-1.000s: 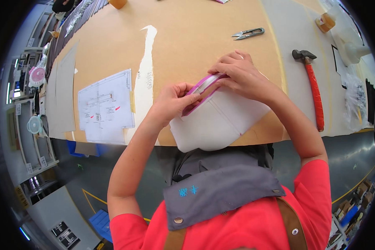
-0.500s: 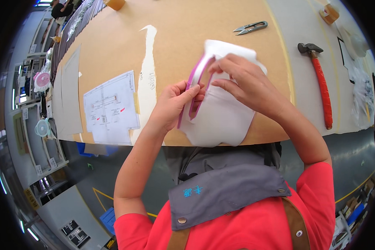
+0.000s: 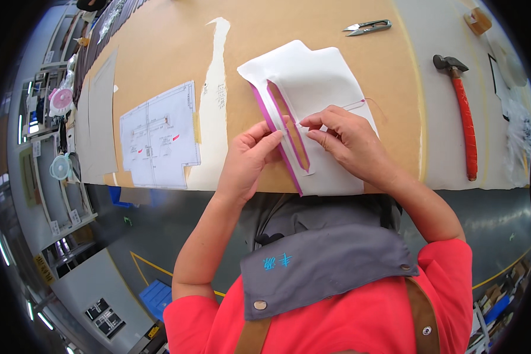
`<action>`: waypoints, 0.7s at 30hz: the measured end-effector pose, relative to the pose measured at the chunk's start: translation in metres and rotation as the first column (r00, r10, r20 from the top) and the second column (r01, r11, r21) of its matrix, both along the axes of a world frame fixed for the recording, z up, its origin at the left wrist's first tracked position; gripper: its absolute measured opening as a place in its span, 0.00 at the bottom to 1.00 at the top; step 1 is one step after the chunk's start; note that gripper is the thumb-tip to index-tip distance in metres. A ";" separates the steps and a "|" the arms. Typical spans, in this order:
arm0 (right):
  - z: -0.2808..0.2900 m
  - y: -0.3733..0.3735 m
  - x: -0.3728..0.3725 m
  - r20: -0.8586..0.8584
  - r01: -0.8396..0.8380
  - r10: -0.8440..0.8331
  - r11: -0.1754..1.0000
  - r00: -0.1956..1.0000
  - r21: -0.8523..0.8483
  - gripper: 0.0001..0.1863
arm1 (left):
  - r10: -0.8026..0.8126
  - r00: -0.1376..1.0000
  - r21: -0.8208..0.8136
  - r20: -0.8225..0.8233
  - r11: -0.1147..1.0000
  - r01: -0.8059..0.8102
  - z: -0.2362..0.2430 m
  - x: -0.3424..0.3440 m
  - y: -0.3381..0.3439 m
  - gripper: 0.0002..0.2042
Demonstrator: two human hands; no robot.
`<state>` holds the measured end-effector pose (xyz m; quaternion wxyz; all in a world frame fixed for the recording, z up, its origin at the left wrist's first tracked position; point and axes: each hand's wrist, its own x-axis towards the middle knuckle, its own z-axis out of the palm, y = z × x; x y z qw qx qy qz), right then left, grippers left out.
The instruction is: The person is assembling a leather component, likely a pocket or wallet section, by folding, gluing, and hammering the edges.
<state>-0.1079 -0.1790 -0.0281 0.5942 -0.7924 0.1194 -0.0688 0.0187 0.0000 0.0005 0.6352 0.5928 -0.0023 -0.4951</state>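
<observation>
A white sheet-like piece (image 3: 330,74) with a purple left border lies on the table's near side. It has a long, narrow slot, also edged in purple, through which the brown table covering shows. On the slot's left, my left hand (image 3: 248,156) is closed on the purple-bordered strip, thumb on top and fingers partly hidden beneath. My right hand (image 3: 354,138) is closed in a pinch at the slot's right edge, its thumb and forefinger together on the white material. A thin reddish thread (image 3: 374,106) trails from the piece's right side.
Grey thread snips (image 3: 367,27) lie at the far right, and a hammer (image 3: 465,118) with a red-wrapped handle sits further right. A paper drawing (image 3: 159,144) is on the left. Amber tape (image 3: 477,21) and clear plastic (image 3: 518,138) are along the right side.
The white piece has turned and now lies flatter, with its slot more fully visible. My right hand has moved down from above the slot to its right edge.
</observation>
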 end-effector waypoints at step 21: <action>0.000 -0.009 0.014 -0.295 0.064 0.225 0.686 0.929 0.725 0.12 | -0.035 0.991 0.030 0.130 0.999 0.031 -0.001 -0.014 0.007 0.13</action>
